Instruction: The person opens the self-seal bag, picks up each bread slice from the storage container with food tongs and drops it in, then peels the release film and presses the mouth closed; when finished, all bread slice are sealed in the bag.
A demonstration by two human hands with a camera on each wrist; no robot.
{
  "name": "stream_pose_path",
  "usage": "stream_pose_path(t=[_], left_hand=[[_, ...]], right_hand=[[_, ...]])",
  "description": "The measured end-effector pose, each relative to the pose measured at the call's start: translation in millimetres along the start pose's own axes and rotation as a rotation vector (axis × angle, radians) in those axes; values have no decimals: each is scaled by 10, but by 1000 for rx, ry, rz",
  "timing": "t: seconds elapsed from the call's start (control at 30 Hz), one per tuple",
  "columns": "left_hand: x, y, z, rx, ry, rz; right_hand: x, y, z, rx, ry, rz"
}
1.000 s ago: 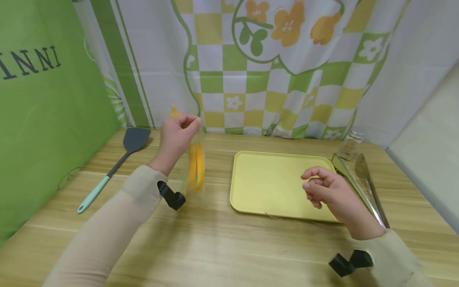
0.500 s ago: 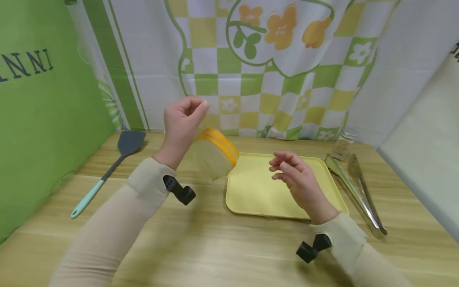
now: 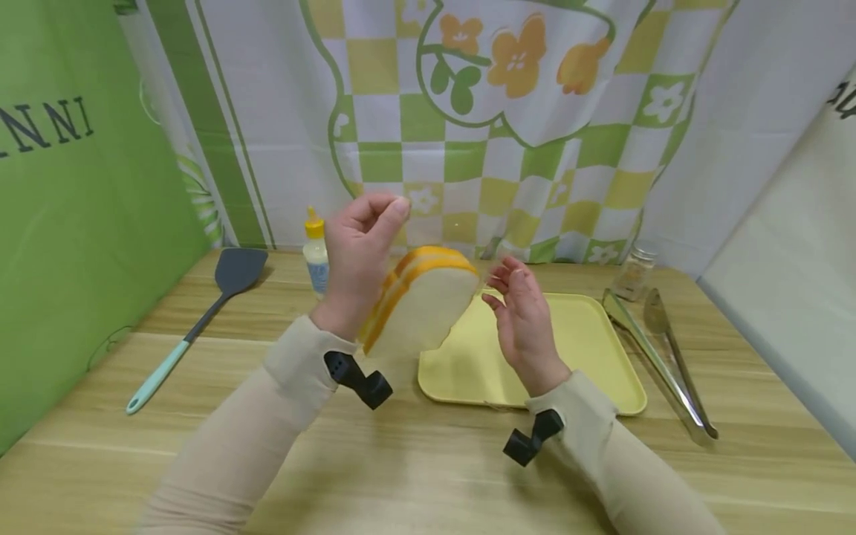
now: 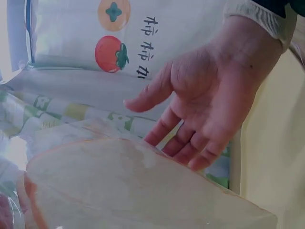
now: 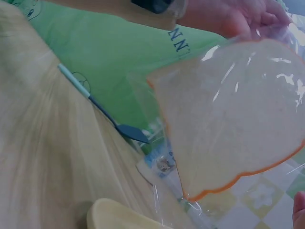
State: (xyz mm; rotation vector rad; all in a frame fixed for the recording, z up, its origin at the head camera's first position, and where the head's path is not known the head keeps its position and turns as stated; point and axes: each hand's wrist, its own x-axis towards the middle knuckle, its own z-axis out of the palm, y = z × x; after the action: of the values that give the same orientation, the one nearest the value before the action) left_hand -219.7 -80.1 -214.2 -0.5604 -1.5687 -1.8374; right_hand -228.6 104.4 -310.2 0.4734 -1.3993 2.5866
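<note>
My left hand (image 3: pixel 361 253) pinches the top of a clear plastic bag (image 5: pixel 147 95) between thumb and fingers. Slices of bread (image 3: pixel 435 297) with orange-brown crusts hang inside it, tilted above the table. My right hand (image 3: pixel 524 327) is just right of the bag, fingers loosely bent and apart. In the left wrist view the right hand (image 4: pixel 205 105) shows its palm, with the fingertips partly behind the bag's edge; whether they touch it I cannot tell. Beneath both lies a yellow tray (image 3: pixel 588 357), partly hidden by the bread and the right hand.
A spatula (image 3: pixel 200 327) with a mint handle lies at left. Behind the left hand stands a yellow-capped bottle (image 3: pixel 316 256). Metal tongs (image 3: pixel 658 364) lie right of the tray, near a glass jar (image 3: pixel 635 273). A checked curtain (image 3: pixel 468 156) closes off the back.
My left hand has moved right with the bagged bread, which swung from edge-on to showing its broad face. My right hand has come left towards it. The bottle behind has become visible.
</note>
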Motion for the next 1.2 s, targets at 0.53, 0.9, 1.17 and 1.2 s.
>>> stream_pose_path(t=[0.53,0.9,1.17,1.2], left_hand=[[-289,-256,0,-169,128,-130],[-342,-323,33,-388,309,-182],[-364,-289,4,-388,313,-200],[-356,-287,-15,-386,309,-199]], right_hand=[[96,-143,337,249,140,-194],[45,-176,420,218,213,-201],[33,-180,330,101,177,-208],[44,-204,311,87,173,-213]])
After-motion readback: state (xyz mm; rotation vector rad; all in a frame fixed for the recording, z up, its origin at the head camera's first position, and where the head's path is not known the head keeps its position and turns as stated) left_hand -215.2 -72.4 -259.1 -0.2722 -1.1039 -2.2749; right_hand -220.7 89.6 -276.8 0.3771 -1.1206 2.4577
